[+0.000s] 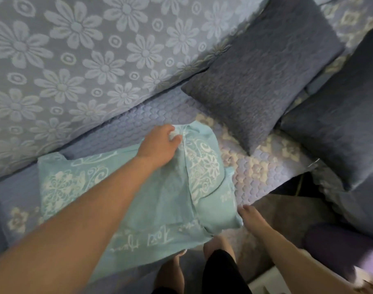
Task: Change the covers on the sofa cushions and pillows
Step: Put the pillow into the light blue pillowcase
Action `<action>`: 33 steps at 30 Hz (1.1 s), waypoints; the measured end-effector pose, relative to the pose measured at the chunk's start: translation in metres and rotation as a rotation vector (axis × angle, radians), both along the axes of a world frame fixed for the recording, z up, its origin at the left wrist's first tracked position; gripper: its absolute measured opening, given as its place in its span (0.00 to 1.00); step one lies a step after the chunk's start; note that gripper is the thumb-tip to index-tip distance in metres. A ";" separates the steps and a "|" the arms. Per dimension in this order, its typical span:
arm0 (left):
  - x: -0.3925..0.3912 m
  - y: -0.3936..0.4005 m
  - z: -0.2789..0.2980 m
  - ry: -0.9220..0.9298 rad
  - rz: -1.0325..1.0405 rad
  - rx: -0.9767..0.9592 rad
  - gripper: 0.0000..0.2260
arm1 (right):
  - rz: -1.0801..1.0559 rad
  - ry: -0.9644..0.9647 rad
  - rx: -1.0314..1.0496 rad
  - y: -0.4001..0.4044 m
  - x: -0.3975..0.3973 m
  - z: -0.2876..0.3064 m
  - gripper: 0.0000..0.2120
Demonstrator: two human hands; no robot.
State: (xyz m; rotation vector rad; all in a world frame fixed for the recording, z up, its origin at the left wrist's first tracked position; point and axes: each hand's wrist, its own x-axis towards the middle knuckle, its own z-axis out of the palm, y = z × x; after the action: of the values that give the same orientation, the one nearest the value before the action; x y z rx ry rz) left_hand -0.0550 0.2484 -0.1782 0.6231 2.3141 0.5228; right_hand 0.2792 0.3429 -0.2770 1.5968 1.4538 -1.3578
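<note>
The turquoise cover (160, 200) lay spread on the quilted sofa seat (122, 128), its white floral print and a line of lettering facing up, with a flap folded over along a crease on its right half. Its long axis ran from the far-left corner, tucked near the backrest, down toward the near edge of the seat by the person's legs. Whether a pillow already sat inside could not be told; the right part looked a little plump, the left part flat.

The left hand (160, 145) sat on the cover's far edge, fingers curled and pinching a bunched bit of the cloth near the top of the fold — so this hand was the one actually holding it. The right hand (250, 216) lay at the cover's near right corner, fingers straight and together, tips just beside or lightly touching the fabric; no grip showed there.

Likely the step in hand was straightening or opening the cover, and the next move would turn on that fold: the cloth stretched away from the left fingers toward the near-right corner, where the right hand was closest to take hold.

Farther right, two dark blue-grey pillows (266, 66) leaned against the flower-patterned backrest (75, 49) and each other, well apart from both hands. A purple rounded thing (338, 242) showed at the lower right, too blurred to name.
</note>
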 end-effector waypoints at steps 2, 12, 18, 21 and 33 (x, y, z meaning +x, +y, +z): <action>-0.025 0.026 -0.020 -0.031 -0.085 -0.179 0.27 | -0.129 -0.020 -0.078 -0.015 0.007 -0.022 0.22; -0.030 0.063 -0.012 -0.103 -0.142 -0.190 0.19 | -1.053 0.262 -0.359 -0.035 -0.019 0.045 0.16; -0.092 -0.067 0.178 0.191 0.445 0.513 0.12 | -0.947 0.711 -0.059 -0.007 -0.047 0.221 0.12; -0.110 -0.126 0.249 0.089 0.719 0.704 0.09 | -0.771 0.753 0.131 0.001 -0.104 0.270 0.10; -0.058 -0.226 0.380 0.110 0.372 0.924 0.14 | 0.208 1.052 0.922 -0.030 -0.213 0.411 0.28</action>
State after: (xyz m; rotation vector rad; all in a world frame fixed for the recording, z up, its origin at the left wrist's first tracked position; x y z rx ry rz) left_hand -0.1130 0.0226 0.2014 0.6223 2.2092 1.8151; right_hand 0.0662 0.3133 0.1345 1.0540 3.1118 -1.5697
